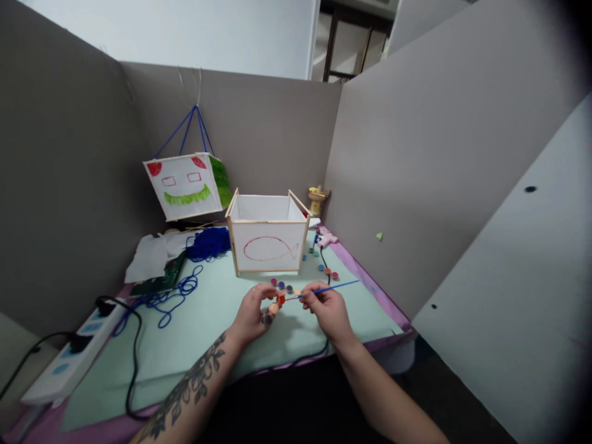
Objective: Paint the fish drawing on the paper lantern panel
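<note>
Left hand: the left hand [252, 313] was curled around a short strip of small round plastic paint pots [274, 308], its orange pot uppermost near the fingertips.
Right hand: the right hand [330, 308] pinched a thin blue-handled paintbrush [342, 285] near its working end, the handle slanting up to the right and the tip pointing at the orange pot.
White box: an open-topped box of white sheet panels edged with pale wooden sticks [271, 264] stood upright just beyond the hands on a pale green sheet [213, 348], a red fish outline [266, 237] on its near side.
Strip handling: it was probably light and bendy at the joins, liable to spill if tipped; the pot walls seemed the place to grip.
Brush handling: it looked light, stiff in the handle and soft at the bristles, best held on the shaft behind them.
Box handling: it was likely light, its panels easily dented or smeared, so the wooden edges seemed the safer hold.
Hard to make out: the fingers covered part of the strip; the bristles were too small to tell whether they touched paint; the box's far outer side and most of its floor were hidden.
</note>
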The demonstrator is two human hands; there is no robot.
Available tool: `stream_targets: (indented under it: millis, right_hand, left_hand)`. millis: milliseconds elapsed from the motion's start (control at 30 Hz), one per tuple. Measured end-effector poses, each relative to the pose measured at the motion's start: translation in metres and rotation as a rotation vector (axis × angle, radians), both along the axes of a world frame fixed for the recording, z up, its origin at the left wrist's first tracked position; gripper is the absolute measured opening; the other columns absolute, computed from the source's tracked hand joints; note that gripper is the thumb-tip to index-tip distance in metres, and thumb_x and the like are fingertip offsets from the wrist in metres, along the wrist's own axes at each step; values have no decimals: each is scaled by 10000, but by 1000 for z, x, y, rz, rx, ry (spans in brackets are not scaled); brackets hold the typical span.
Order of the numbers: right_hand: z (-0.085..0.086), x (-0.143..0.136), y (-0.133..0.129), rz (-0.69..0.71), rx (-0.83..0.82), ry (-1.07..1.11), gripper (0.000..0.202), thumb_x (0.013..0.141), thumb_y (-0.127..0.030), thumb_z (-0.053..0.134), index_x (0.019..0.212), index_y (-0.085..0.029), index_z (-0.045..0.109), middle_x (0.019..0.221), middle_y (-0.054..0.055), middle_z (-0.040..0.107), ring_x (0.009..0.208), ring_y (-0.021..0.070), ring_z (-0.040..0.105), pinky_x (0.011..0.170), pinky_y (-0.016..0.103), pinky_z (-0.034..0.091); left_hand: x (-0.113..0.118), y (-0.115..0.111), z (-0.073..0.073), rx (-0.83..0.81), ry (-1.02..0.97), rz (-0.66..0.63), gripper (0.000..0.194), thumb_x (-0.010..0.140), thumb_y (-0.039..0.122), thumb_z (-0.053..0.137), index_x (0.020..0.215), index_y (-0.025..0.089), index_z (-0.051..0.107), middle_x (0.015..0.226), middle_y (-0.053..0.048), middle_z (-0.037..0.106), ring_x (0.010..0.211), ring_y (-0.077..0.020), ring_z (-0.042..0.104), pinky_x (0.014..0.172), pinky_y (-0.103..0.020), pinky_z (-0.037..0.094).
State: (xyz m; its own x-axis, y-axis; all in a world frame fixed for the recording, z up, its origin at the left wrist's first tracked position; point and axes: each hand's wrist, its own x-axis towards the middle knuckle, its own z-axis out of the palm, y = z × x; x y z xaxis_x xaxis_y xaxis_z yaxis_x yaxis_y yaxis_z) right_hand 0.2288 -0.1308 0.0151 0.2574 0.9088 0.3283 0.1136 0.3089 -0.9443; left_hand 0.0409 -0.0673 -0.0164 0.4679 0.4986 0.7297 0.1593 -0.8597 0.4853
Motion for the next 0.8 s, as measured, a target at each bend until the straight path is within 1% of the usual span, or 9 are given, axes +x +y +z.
stream_targets:
  millis: [133, 300, 400, 533, 700, 800]
  right_hand:
    - [0, -1, -2, -6, 79, -169, 192, 788, -350, 606, 739, -166, 630, 620, 17, 626, 560, 120, 577, 538, 221, 469]
    - [1, -2, -4, -40, 218, -415, 118, 818, -270, 568, 805, -185, 648, 758, 40, 671, 653, 137, 603, 616, 243, 490]
    - [3, -4, -6, -36, 298, -533, 108, 833, -236, 546, 810, -190, 641, 757, 37, 667, 661, 134, 596, 635, 244, 480]
    - [8, -6, -11, -19, 348, -605, 113, 842, -204, 520, 791, -191, 620, 708, 22, 637, 639, 125, 570, 612, 231, 454]
    - [16, -6, -15, -2, 386, -666, 117, 841, -174, 501, 797, -190, 608, 710, 23, 627, 687, 135, 574, 667, 246, 448]
    - [19, -7, -17, 11, 372, -681, 123, 833, -162, 493, 787, -194, 602, 714, 24, 623, 695, 138, 574, 675, 252, 446]
  left_hand:
    - [0, 1, -2, 5, 9, 13, 376, 763, 142, 531, 1120, 198, 431, 984, -78, 557, 856, -171, 585, 754, -349, 533]
    - [0, 0, 0, -8, 6, -14, 370, 769, 160, 529, 1124, 198, 434, 986, -77, 552, 858, -169, 584, 759, -349, 534]
    - [0, 0, 0, -7, 3, -14, 378, 763, 159, 532, 1127, 199, 440, 987, -76, 556, 857, -170, 585, 759, -346, 532]
    - [-1, 0, -1, -8, -1, -6, 375, 754, 160, 536, 1117, 196, 451, 983, -74, 566, 858, -172, 587, 759, -344, 526]
    - [-1, 0, 1, 4, 10, -2, 364, 755, 163, 530, 1108, 195, 446, 985, -79, 564, 852, -173, 584, 751, -349, 525]
    - [-1, 0, 1, 5, 19, 1, 346, 766, 174, 519, 1104, 199, 446, 975, -76, 563, 847, -173, 580, 745, -354, 525]
